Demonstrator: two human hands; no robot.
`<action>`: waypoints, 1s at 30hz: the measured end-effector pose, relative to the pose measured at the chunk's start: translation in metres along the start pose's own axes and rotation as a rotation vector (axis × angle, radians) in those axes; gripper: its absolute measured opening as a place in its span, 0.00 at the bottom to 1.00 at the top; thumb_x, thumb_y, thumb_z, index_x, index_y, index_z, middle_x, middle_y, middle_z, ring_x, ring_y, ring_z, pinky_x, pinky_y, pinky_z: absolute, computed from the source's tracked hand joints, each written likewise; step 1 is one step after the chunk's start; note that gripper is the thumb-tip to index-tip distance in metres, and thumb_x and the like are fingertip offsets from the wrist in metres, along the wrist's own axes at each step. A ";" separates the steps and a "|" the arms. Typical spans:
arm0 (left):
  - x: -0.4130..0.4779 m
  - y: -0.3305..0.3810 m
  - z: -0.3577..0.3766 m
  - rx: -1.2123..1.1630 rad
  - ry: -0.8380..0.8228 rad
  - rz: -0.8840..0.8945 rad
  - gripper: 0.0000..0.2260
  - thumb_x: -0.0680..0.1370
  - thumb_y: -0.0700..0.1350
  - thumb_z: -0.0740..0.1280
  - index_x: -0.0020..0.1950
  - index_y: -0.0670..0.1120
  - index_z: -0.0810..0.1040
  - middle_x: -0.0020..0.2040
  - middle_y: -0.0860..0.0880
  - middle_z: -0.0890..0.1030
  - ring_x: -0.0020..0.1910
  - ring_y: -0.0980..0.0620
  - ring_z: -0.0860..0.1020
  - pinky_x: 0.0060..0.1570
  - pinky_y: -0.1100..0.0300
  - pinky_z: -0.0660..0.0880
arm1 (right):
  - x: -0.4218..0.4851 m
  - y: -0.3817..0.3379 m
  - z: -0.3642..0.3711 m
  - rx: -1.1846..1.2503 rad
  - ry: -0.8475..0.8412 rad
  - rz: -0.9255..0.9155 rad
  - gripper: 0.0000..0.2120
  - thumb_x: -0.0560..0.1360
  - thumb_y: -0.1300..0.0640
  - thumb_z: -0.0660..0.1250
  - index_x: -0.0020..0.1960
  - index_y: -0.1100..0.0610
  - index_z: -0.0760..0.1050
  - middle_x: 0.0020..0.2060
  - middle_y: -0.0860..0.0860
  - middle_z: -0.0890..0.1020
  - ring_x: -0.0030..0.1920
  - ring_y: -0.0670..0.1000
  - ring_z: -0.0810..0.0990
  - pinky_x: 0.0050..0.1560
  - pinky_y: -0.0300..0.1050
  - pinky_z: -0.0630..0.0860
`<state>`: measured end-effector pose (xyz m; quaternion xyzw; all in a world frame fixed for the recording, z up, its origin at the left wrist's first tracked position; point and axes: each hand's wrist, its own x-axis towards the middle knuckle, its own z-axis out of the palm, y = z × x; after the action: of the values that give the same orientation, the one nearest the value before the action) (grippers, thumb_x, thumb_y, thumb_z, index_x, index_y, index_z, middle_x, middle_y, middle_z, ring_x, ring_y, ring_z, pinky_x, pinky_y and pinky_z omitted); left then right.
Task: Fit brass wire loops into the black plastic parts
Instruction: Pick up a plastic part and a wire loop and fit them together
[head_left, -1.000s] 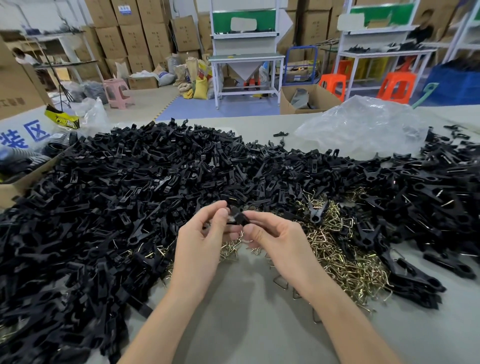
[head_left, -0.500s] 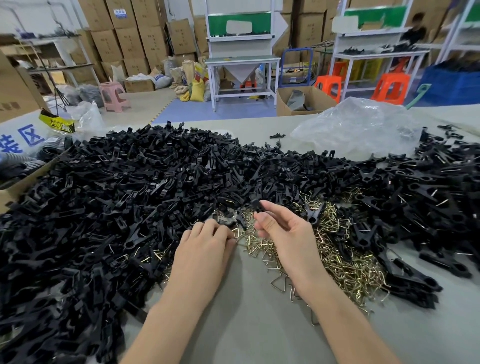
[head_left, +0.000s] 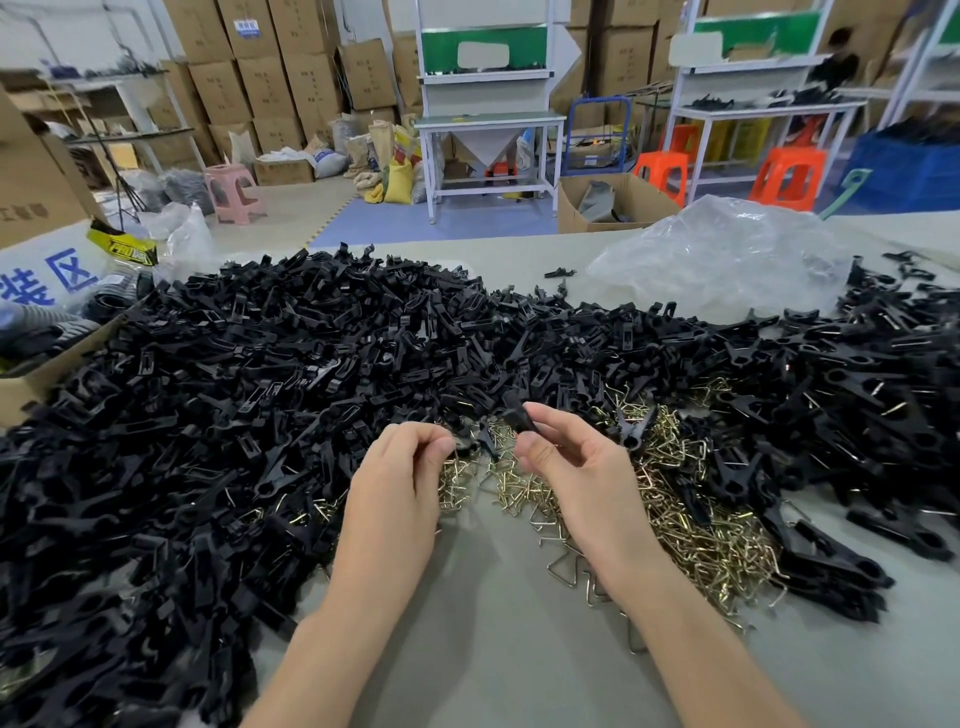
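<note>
A wide heap of black plastic parts (head_left: 291, 364) covers the grey table (head_left: 493, 649) from left to right. A pile of brass wire loops (head_left: 691, 514) lies in front of it, at centre right. My right hand (head_left: 576, 467) pinches one black plastic part (head_left: 517, 415) between thumb and forefinger, just above the loops. My left hand (head_left: 395, 488) is beside it, its curled fingertips pinching a brass wire loop (head_left: 457, 467) at the edge of the pile.
A crumpled clear plastic bag (head_left: 727, 254) lies at the back right of the table. An open cardboard box (head_left: 31, 384) stands at the left edge. Beyond the table are white workbenches (head_left: 488, 124), orange stools (head_left: 787, 176) and stacked cartons (head_left: 270, 78).
One second ago both hands held a part together. The left hand then dropped onto the pile and now lifts, pinching a wire loop. The right hand now holds a black part higher.
</note>
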<state>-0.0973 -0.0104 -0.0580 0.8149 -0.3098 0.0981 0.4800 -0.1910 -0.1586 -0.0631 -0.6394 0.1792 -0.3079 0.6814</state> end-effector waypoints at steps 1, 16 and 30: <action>0.000 0.001 0.000 -0.052 0.015 -0.035 0.06 0.82 0.48 0.64 0.47 0.58 0.76 0.43 0.62 0.80 0.44 0.63 0.77 0.44 0.72 0.69 | 0.000 0.000 0.000 -0.041 -0.018 -0.013 0.15 0.78 0.59 0.72 0.58 0.41 0.80 0.49 0.36 0.85 0.48 0.42 0.85 0.49 0.29 0.76; 0.002 0.002 -0.001 -0.189 -0.010 -0.138 0.06 0.81 0.46 0.68 0.50 0.56 0.82 0.40 0.65 0.82 0.40 0.66 0.78 0.42 0.74 0.70 | -0.004 0.001 0.003 -0.161 -0.076 -0.033 0.16 0.78 0.59 0.72 0.60 0.40 0.79 0.51 0.31 0.83 0.56 0.36 0.81 0.59 0.30 0.75; 0.006 0.008 0.005 -0.836 -0.104 -0.502 0.02 0.76 0.47 0.73 0.43 0.51 0.85 0.42 0.48 0.84 0.41 0.53 0.79 0.49 0.55 0.75 | -0.009 -0.001 0.006 -0.388 -0.110 -0.211 0.18 0.78 0.63 0.71 0.62 0.43 0.79 0.54 0.38 0.77 0.56 0.38 0.80 0.57 0.30 0.74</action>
<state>-0.0981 -0.0193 -0.0521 0.6058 -0.1401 -0.1945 0.7586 -0.1937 -0.1478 -0.0632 -0.7894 0.1299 -0.3020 0.5184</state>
